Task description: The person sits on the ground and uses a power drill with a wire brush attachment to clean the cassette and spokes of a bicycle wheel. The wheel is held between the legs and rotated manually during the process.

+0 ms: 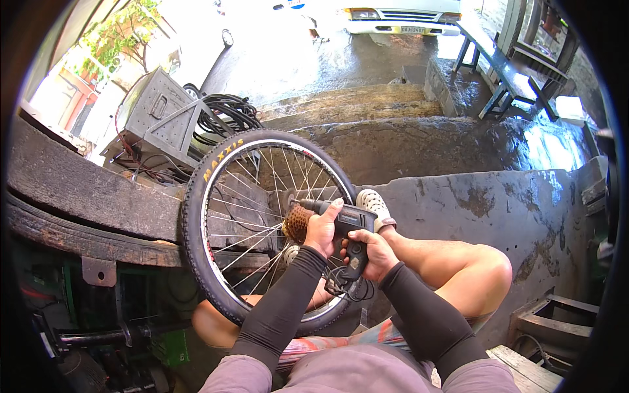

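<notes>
A bicycle wheel with a knobby tyre leans between my legs, its rusty rear cassette facing me. Both my hands are on a dark corded power drill that points left. My left hand grips the front of the drill body, close beside the cassette. My right hand is wrapped around the handle. At the drill's tip sits a small round disc-like attachment, just above the cassette; whether it touches is unclear. The drill's cable hangs in loops below the handle.
A grey metal box with wires and coiled black hose stands at the upper left. Concrete steps lie ahead. A long bench is at the upper right, beyond it a parked vehicle. A metal frame stands lower right.
</notes>
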A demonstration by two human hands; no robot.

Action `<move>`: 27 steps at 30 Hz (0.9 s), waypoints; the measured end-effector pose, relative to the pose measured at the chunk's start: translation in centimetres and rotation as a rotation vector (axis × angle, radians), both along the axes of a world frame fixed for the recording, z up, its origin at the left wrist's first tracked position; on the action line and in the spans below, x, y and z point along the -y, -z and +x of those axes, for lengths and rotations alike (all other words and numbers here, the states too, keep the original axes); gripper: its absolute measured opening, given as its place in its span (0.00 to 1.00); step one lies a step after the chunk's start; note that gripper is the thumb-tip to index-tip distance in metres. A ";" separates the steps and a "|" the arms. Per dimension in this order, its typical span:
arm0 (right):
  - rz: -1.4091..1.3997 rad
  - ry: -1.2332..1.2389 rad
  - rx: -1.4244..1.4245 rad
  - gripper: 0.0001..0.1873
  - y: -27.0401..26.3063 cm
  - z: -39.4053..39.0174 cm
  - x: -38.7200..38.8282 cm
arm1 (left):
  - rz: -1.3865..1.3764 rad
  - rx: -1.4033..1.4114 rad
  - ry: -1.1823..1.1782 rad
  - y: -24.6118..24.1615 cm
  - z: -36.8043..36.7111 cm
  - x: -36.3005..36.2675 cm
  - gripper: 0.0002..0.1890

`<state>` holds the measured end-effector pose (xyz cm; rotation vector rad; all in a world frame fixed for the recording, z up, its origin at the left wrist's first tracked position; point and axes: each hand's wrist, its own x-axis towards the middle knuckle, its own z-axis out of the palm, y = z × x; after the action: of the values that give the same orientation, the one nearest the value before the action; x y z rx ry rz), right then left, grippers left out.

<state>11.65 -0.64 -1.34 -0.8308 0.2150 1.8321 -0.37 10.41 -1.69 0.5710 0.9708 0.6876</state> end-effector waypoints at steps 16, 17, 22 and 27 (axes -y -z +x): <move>-0.054 0.104 -0.072 0.12 0.2 -1.4 0.6 | -0.038 -0.064 0.036 0.5 0.1 -0.6 0.15; -0.050 0.120 -0.077 0.12 0.1 -1.6 0.7 | -0.047 -0.069 0.046 0.6 0.0 -0.6 0.15; -0.067 0.141 -0.084 0.11 -0.1 -2.2 1.2 | -0.042 -0.103 0.071 0.9 -0.5 -0.3 0.17; -0.084 0.152 -0.139 0.11 -0.1 -2.4 1.8 | -0.026 -0.142 0.101 0.7 -0.6 0.1 0.14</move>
<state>9.28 -2.42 -1.20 -0.7247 0.4343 1.7479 -1.01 10.30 -2.42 0.6480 1.0738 0.5496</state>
